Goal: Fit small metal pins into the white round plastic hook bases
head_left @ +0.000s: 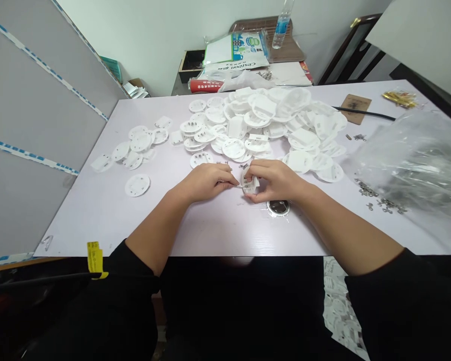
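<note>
My right hand (276, 178) is closed around the edge of a white round plastic part (250, 183), which is tipped up on its side just above the table. The thumb and forefinger of my left hand (212, 181) pinch a small metal piece (239, 186), whose tip meets the face of the white part. The exact shape of that piece is too small to make out. A dark round disc with a pale rim (278, 206) lies under my right wrist. Tiny metal bits (243, 166) rest on the table just beyond my fingers.
A large heap of white round parts (263, 108) covers the far middle of the table (218, 230). A smaller group (141, 140) lies at the left. Loose metal clips (391, 205) and a clear plastic bag (417, 160) are at the right. A water bottle (281, 27) stands behind.
</note>
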Demonstrator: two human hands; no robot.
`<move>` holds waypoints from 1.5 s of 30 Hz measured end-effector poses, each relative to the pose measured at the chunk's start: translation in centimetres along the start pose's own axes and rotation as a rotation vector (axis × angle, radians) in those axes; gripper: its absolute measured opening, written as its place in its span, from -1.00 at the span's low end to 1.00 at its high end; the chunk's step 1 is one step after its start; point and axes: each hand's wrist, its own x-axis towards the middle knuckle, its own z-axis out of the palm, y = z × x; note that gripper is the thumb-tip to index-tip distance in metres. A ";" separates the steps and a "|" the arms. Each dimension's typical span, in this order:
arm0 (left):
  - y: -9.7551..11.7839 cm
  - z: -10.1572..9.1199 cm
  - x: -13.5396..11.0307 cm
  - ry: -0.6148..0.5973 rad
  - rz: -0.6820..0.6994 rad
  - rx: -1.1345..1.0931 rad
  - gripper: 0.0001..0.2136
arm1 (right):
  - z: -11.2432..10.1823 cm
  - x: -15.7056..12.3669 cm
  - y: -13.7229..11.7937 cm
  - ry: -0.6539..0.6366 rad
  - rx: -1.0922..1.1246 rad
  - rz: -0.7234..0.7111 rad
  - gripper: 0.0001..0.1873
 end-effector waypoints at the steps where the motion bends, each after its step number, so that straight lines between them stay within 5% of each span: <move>1: 0.0 0.1 0.0 -0.007 -0.002 0.008 -0.75 | 0.0 0.0 0.0 -0.002 -0.005 -0.001 -0.69; 35: 0.7 1.3 0.4 0.018 -0.038 0.196 -0.76 | 0.1 0.1 -0.2 0.009 0.074 0.056 -0.71; 40: 0.5 -0.4 0.2 0.206 0.002 -0.071 -0.79 | -0.4 0.2 -0.4 0.118 0.119 0.104 -0.71; 45: 0.9 -0.2 0.8 0.316 0.030 -0.475 -0.77 | 0.3 0.6 -1.0 0.326 0.493 0.400 -0.63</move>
